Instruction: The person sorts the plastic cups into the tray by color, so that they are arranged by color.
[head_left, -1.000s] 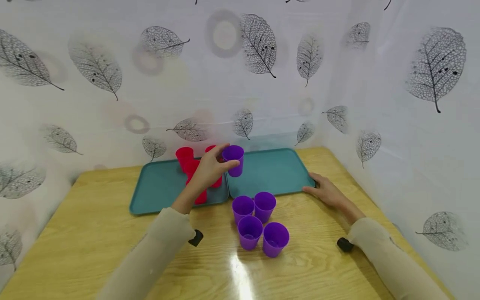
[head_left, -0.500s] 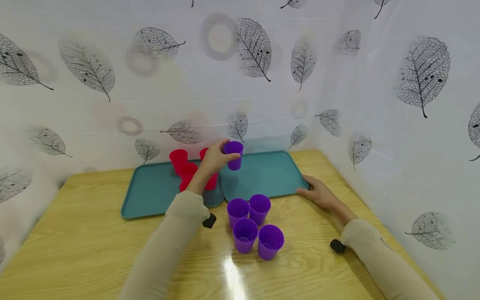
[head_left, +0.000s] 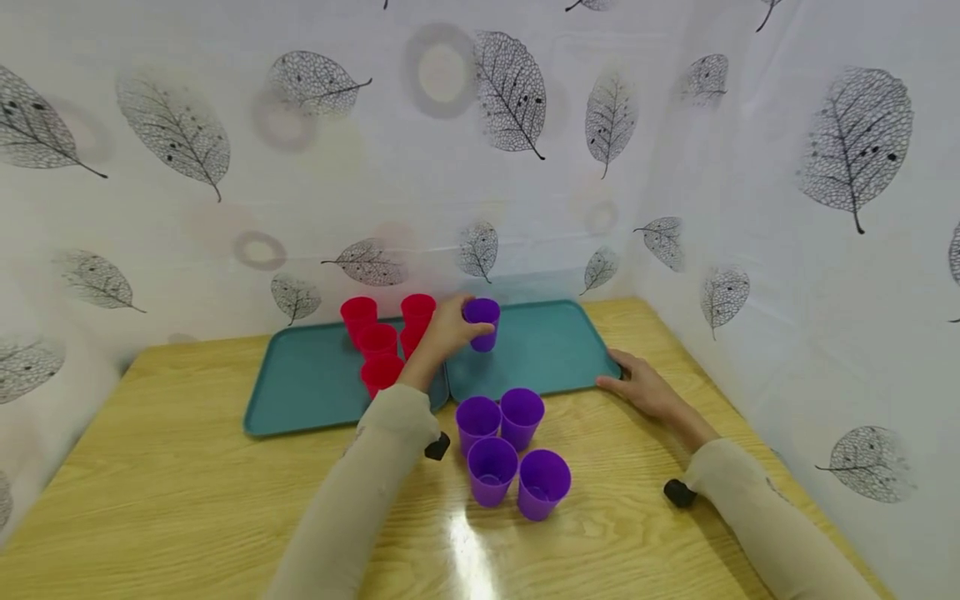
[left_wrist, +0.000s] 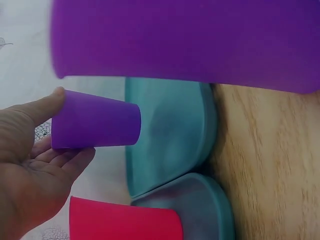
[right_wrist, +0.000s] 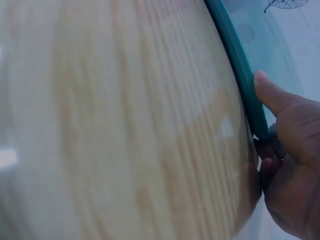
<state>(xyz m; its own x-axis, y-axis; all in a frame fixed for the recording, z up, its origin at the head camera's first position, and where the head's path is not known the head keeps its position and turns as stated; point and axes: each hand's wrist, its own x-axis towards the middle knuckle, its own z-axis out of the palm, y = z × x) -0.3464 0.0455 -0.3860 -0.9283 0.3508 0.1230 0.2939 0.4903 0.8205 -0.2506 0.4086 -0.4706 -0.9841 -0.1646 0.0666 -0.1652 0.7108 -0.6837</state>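
My left hand pinches a purple cup between thumb and fingers, upright over the left part of the right teal tray. In the left wrist view, the thumb lies at the rim of the purple cup and the fingers on its other side. My right hand grips that tray at its near right corner. The right wrist view has the thumb on top of the tray's rim, with the other fingers curled in at its edge, partly hidden.
Several purple cups stand upright and close together on the wooden table, in front of the trays. On the left teal tray stand several red cups, partly behind my left forearm. A leaf-patterned curtain hangs behind.
My left hand has carried the purple cup rightward over the right tray and a little lower, uncovering more of the red cups. The right hand keeps its grip on the tray corner.
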